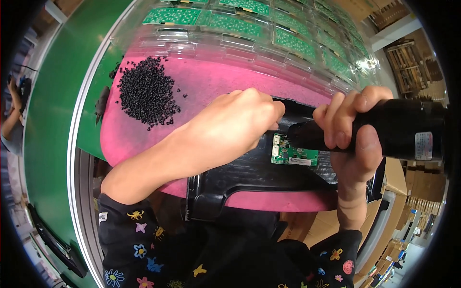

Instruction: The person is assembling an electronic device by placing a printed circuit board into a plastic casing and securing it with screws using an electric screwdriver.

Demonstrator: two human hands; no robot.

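My right hand [353,129] is wrapped round the black body of what looks like an electric screwdriver [408,127], tilted with its tapered nose over a green circuit board [294,156]. That board lies in a black plastic housing [269,175] and carries white connectors along its left side. My left hand [240,120] is closed above the housing, its fingertips pinched close to the board's upper left corner. Whatever those fingers hold is hidden or too small to name. The screwdriver's tip is also hard to make out.
A heap of small black screws [146,91] lies on the pink mat [206,79] at the left. Clear plastic trays [240,45] with several green circuit boards stand along the far side. Cardboard boxes [336,225] are below right. A person's arm [13,115] shows at the far left.
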